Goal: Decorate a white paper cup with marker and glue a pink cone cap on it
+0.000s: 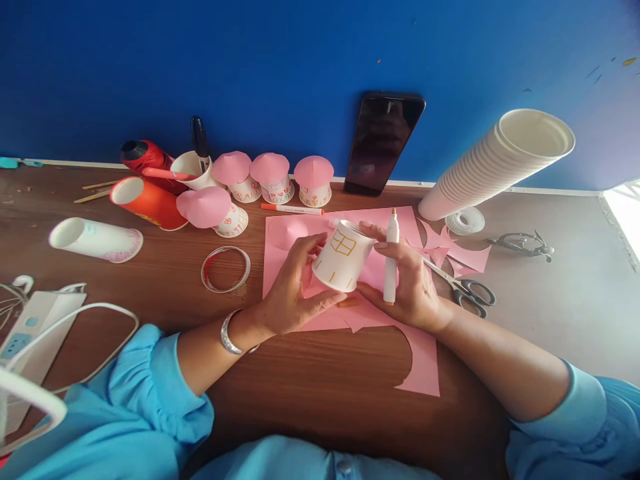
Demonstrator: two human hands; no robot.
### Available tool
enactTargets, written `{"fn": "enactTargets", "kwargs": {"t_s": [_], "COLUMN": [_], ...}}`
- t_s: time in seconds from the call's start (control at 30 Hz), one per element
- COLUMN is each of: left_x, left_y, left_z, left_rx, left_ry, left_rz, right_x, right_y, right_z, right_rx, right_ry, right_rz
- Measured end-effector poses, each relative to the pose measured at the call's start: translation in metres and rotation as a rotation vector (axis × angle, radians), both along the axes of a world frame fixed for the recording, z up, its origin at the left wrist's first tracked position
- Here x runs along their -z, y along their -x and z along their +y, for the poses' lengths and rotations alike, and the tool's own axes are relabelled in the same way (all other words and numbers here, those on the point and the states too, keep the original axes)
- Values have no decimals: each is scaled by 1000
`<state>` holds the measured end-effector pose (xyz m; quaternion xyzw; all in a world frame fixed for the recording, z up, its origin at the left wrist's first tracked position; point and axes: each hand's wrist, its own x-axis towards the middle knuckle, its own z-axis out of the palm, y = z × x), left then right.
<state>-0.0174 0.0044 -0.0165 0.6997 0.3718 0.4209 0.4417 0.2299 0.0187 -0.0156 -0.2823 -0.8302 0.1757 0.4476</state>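
Left hand (291,290): cradling paper cup (336,267) from 9 o'clock.
Right hand (414,288): gripping white marker (391,270) at cup's 3 o'clock.
Yellow lines (344,243): avoid smudging; brace cup for strokes.

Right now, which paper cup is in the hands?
The white cup with the yellow window drawn on it, between the left hand and right hand; the other cups are on the table.

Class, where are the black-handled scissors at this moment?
In the head view, the scissors lie just right of the right hand, below the pink scraps.
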Motion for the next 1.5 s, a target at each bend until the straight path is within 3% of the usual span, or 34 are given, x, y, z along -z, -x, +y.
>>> {"fn": "enactTargets", "kwargs": {"t_s": [0.23, 0.37, 0.7, 0.8, 0.9, 1.0, 1.07, 1.17, 1.27, 1.37, 1.5], "left_x": [-2, 4, 8, 0, -14, -26, -30, -28, -19, -12, -14], "left_y": [-1, -2, -2, 1, 3, 0, -5, -10, -13, -15, -17], "left_z": [1, 3, 6, 3, -9, -25, -32, -36, -34, -33, -37], "left_rx": [-16, -115, -137, -186, -263, -25, 58, 62, 51, 71, 78], "left_ry": [37, -31, -189, -327, -590, -956, -1007, -978, -929, -897, -857], "left_rz": [-15, 96, 342, 299, 265, 398, 547, 780, 884, 874, 771], "right_x": [9, 10, 4, -2, -5, -7, -9, -11, -12, -14, -23], "right_y": [-6, -5, -11, -10, -6, -4, -4, -5, -6, -6, -10], "right_z": [6, 8, 7, 2, -6, -11, -11, -8, -6, -6, -10], "right_rx": [36, 41, 262, 375, 407, 357, 354, 343, 296, 270, 197], "right_ry": [-34, -94, 102, 160, 126, 42, 28, 11, -20, -18, -20], "right_rz": [-20, -62, 17, 10, -1, -11, -39, -67, -60, -57, 15]}}
